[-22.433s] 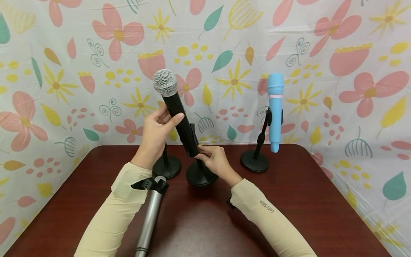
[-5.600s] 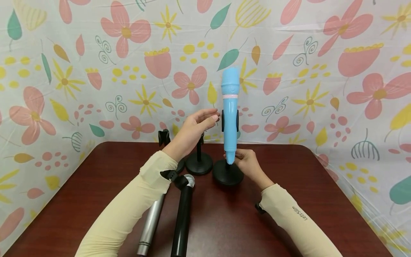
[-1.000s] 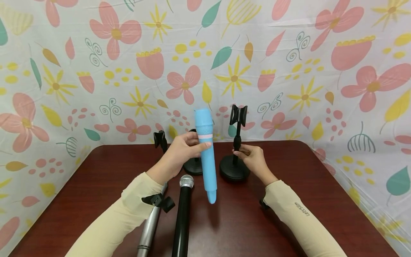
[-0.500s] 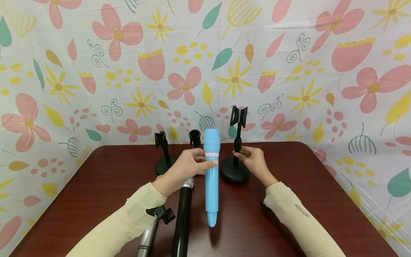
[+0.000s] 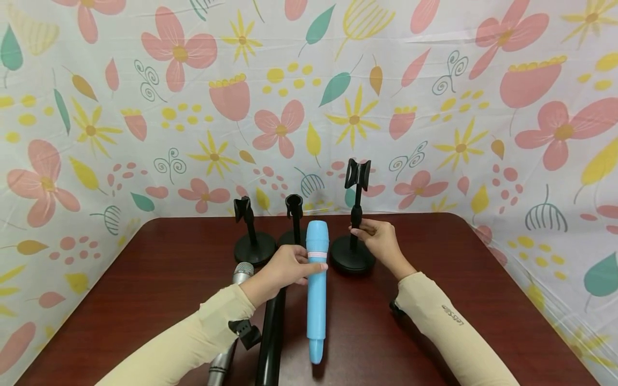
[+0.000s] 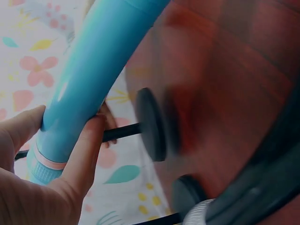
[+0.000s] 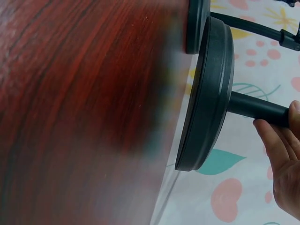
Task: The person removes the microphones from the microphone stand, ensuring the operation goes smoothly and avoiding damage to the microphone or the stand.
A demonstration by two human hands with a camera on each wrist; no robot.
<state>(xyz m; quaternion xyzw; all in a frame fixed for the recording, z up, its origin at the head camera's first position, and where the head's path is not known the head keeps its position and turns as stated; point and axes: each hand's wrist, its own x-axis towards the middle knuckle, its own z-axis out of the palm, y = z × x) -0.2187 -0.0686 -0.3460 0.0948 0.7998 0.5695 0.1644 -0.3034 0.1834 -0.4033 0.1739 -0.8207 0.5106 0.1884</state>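
Note:
My left hand [image 5: 282,271] grips a light blue microphone [image 5: 316,300] with a pink ring, thumb across its front and fingers behind. Its head points toward the back and its tapered end toward me, low over the table. In the left wrist view, thumb and fingers pinch the blue barrel [image 6: 89,79] near the ring. Farther right, my right hand [image 5: 381,241] pinches the pole of a black microphone stand [image 5: 352,256] whose clip is empty. The right wrist view shows the fingers [image 7: 274,145] at the pole above the round base [image 7: 213,93].
Two more black stands with empty clips, one at left [image 5: 253,246] and one in the middle [image 5: 293,206], stand at the back. A silver microphone [image 5: 243,272] and a black microphone [image 5: 271,338] lie on the brown table [image 5: 116,300], partly under my left arm. A floral curtain [image 5: 309,80] hangs behind.
The blue microphone, earlier in the right stand's clip, is out of it; over the last second my left hand has lowered it toward me. My right hand stays at the stand's pole.

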